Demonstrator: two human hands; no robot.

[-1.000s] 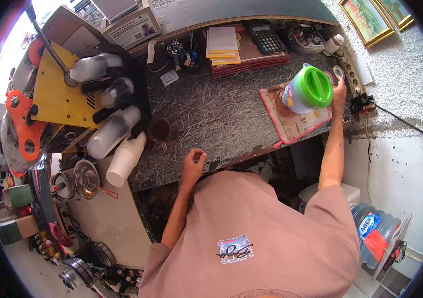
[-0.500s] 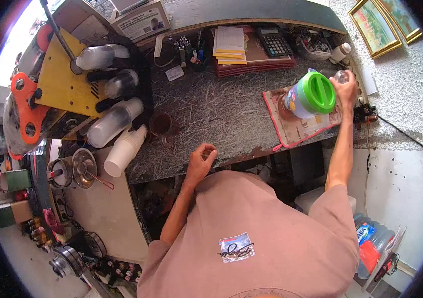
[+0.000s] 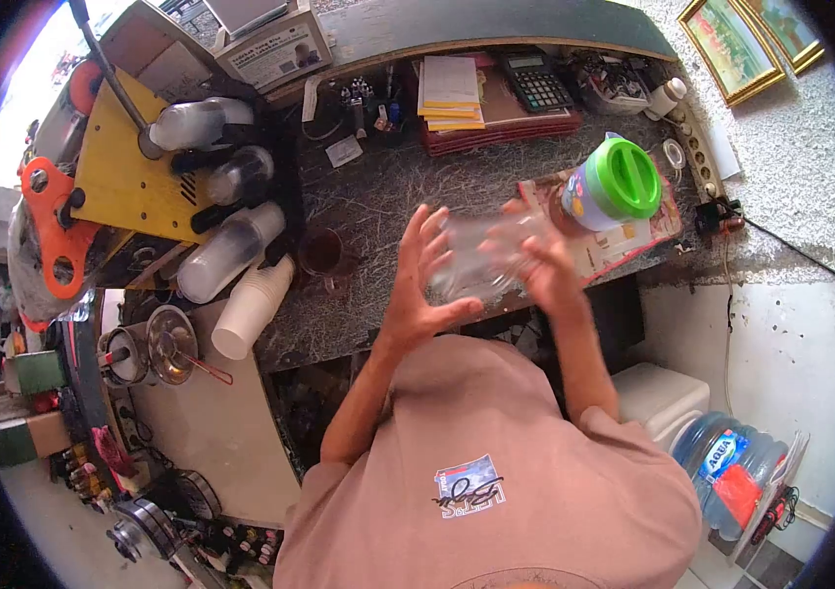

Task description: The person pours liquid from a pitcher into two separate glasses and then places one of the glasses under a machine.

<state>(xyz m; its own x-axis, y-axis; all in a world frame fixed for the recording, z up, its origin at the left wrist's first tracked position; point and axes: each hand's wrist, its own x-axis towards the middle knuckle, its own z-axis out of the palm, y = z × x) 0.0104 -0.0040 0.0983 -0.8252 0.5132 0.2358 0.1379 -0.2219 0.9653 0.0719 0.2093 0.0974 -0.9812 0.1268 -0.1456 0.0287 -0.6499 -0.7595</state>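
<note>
A clear, see-through glass (image 3: pixel 471 260), smeared by motion, is held sideways over the front of the dark table. My right hand (image 3: pixel 543 263) grips its right end, the fingers partly blurred. At its other end my left hand (image 3: pixel 422 280) is open, thumb and fingers spread around the near side. Left of my hands stands a glass mug (image 3: pixel 324 255) with dark contents. To the right, a pitcher (image 3: pixel 589 191) with a green lid stands on a red-edged mat (image 3: pixel 668 221).
Stacked white cups (image 3: pixel 251 309) and plastic cups lie by a yellow machine (image 3: pixel 133 162) at left. Along the back sit papers (image 3: pixel 450 88), a calculator (image 3: pixel 538 83) and a small bin (image 3: pixel 619 86). A power strip (image 3: pixel 697 152) runs along the right edge.
My right hand has come from beside the pitcher to the middle, bringing the clear glass. My left hand has risen from the table edge and spread its fingers.
</note>
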